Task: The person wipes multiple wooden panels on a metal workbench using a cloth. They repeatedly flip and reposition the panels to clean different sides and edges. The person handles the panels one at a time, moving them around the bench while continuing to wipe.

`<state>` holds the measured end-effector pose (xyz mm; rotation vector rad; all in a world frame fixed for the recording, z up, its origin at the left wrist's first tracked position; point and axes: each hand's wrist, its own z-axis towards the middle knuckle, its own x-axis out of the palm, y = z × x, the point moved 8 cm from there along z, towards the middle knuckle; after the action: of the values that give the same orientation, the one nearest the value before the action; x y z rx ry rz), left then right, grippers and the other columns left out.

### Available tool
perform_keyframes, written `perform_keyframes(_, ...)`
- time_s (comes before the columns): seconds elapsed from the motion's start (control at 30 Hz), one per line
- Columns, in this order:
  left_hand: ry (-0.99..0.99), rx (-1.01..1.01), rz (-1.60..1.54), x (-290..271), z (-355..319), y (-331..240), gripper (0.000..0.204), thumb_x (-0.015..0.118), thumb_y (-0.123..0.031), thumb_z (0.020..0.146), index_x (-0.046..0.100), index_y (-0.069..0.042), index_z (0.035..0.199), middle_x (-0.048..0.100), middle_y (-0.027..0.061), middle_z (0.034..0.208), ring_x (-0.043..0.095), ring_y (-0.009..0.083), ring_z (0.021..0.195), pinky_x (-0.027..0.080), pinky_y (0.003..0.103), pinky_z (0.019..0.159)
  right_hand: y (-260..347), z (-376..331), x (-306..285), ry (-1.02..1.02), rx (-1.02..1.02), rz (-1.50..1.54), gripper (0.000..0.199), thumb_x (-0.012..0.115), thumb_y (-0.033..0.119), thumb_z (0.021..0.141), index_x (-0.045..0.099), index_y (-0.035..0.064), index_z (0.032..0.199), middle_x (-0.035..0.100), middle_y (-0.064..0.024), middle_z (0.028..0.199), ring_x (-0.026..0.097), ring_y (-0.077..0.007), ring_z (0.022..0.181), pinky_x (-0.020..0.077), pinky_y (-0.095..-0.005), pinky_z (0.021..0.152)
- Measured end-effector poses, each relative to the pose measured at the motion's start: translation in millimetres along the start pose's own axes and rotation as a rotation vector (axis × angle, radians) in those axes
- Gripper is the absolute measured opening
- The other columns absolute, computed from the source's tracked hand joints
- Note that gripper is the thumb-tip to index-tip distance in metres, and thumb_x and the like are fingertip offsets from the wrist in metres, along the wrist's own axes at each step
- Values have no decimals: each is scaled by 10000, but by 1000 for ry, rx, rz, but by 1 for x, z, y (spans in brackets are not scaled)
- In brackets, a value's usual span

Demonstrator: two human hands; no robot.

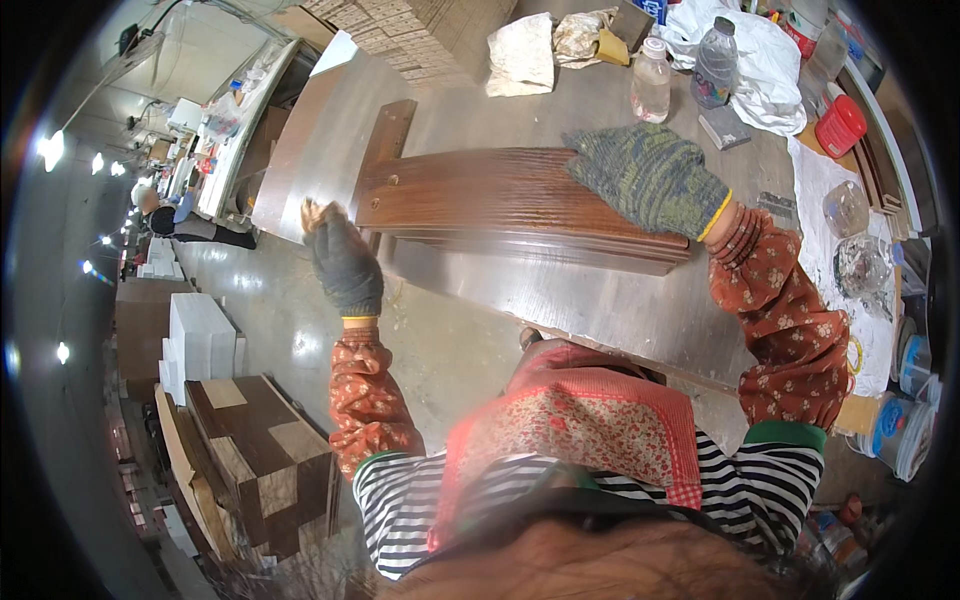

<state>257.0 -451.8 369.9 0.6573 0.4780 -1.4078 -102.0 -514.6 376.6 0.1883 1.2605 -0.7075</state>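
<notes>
**Gloved hands on a dark moulded wood panel**

Closest to me I see my own striped sleeves, floral oversleeves and a red patterned apron, with both forearms reaching up into view. My left hand (343, 262), in a dark knit glove, is closed around a small tan wad, likely a rag or pad (318, 213), pressed at the left end of the wood panel (480, 195). My right hand (650, 175), in a grey-green knit glove with a yellow cuff, lies open and flat on the panel's upper right part, fingers spread across its ribbed face.

The panel is a long, dark brown, glossy piece with grooved moulding. It lies crosswise on the grey worktop (600, 300), just ahead of my body, and a narrower brown board (385, 140) runs out from under its left end.

Further back on the worktop stand two clear plastic bottles (651, 80), near crumpled cloths (522, 55) and a white sheet (770, 60). A red-lidded container (840, 125) sits to the right of them. Along the right edge I make out clear jars and blue-and-white tubs (905, 435). Far off to the left, another person (170, 218) bends low on the floor beside stacked white boards (200, 335).
</notes>
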Motion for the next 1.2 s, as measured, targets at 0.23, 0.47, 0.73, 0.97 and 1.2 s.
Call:
perform_keyframes(0.23,-548,-369,-889,-78,-3,33,506,634,-41,907,499,-16,1393,547,102,1345,550,235,1185,456,364,1030,-4,4,13,128,57,37,391,532,201,1002,581,122,1381,589,-109,1398,659,-295,1086,534,-428,853)
perform_keyframes(0.47,-311,-75,-947,-90,45,-68,567,634,-171,937,462,5,1448,517,183,1409,498,310,1297,416,425,1090,-9,14,-68,-328,254,746,804,779,392,859,428,64,1504,461,-173,1514,468,-334,1374,390,-449,1123)
perform_keyframes(0.73,299,443,-1978,-99,98,-187,752,705,-290,882,397,55,1475,380,222,1550,366,343,1447,336,431,1163,39,17,-88,-743,677,980,693,839,268,808,523,89,1398,578,-179,1353,556,-372,1262,406,-479,1119)
perform_keyframes(0.97,308,864,-774,26,109,-106,569,728,-310,856,572,-34,1328,662,202,1169,645,371,1073,518,397,912,86,-2,-127,-720,591,204,473,766,202,792,629,179,1244,617,-88,1198,612,-216,1115,547,-361,878)
perform_keyframes(1.2,529,1034,-947,54,96,-113,499,667,-229,827,585,-28,1277,627,221,1266,648,383,1049,533,461,847,127,94,-28,-560,706,28,446,693,435,816,647,149,1155,583,-76,1282,554,-295,1200,466,-476,981)
